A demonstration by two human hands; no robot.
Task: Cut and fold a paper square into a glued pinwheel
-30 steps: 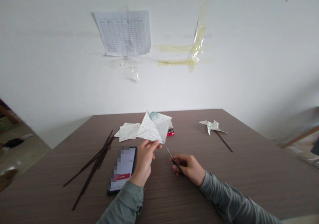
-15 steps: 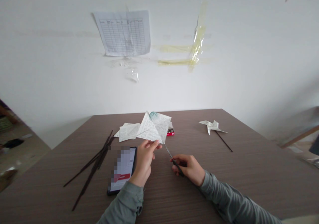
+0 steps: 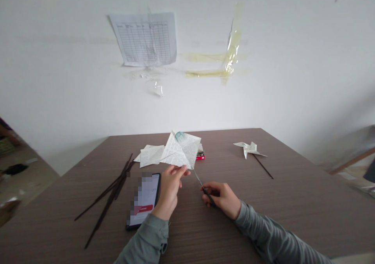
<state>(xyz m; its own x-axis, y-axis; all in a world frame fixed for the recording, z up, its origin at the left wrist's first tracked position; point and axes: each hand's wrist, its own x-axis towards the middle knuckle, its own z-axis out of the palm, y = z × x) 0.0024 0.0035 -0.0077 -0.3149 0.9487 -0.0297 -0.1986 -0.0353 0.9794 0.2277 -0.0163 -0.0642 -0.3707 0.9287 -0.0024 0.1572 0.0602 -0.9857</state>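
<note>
My left hand (image 3: pixel 170 191) pinches the lower edge of a square printed paper (image 3: pixel 183 150) between thumb and fingers. The sheet is held above the table, carries diagonal crease lines and has a blue-green picture near its top corner. In my right hand (image 3: pixel 224 197) are scissors (image 3: pixel 208 196), gripped by their dark handles. Their thin metal blades point up and left and meet the paper's bottom corner; whether they are spread is too small to tell. Behind the sheet, a small red box (image 3: pixel 200 157) with little metallic bits in it is partly hidden.
More printed paper squares (image 3: pixel 151 155) lie at the back left. A phone (image 3: pixel 143 201) rests beside my left wrist, with several dark sticks (image 3: pixel 109 193) farther left. A white paper pinwheel (image 3: pixel 250 149) on a dark stick lies at the right. The wall (image 3: pixel 278 80) borders the table's back edge.
</note>
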